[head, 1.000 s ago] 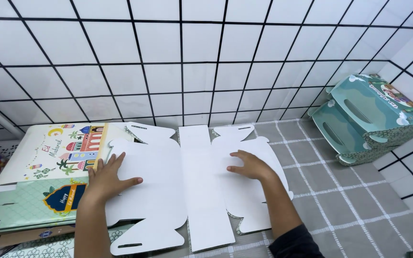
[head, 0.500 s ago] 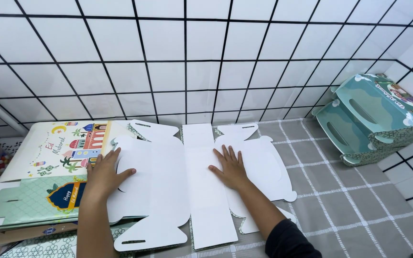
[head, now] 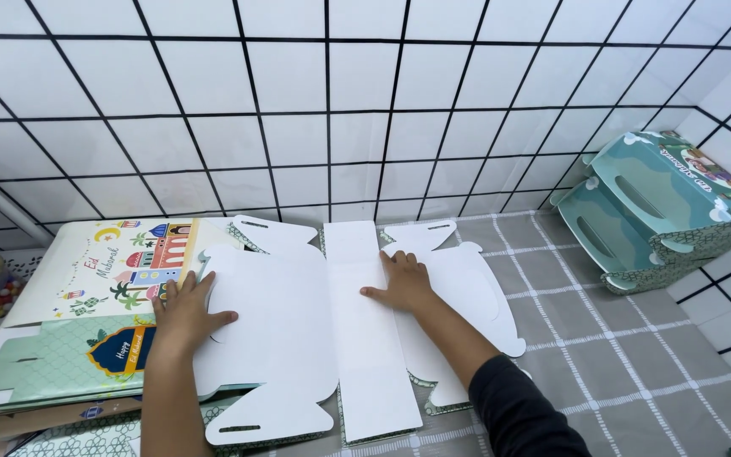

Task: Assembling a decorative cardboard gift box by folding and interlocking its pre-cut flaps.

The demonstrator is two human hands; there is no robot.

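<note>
Both palms spread flat: left hand (head: 184, 311) and right hand (head: 401, 283) pressing blank (head: 298, 338). Risk: sliding on cloth (head: 619, 364), crooked creases.

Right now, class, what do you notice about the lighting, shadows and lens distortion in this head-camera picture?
Head view: even, soft light, no harsh glare; faint shadows under the left hand and right hand on the flat white cardboard cutout. The tiled wall has grid lines that bow, showing wide-angle distortion. The green folded box at the right edge looks stretched. Focus is sharp throughout.
</note>
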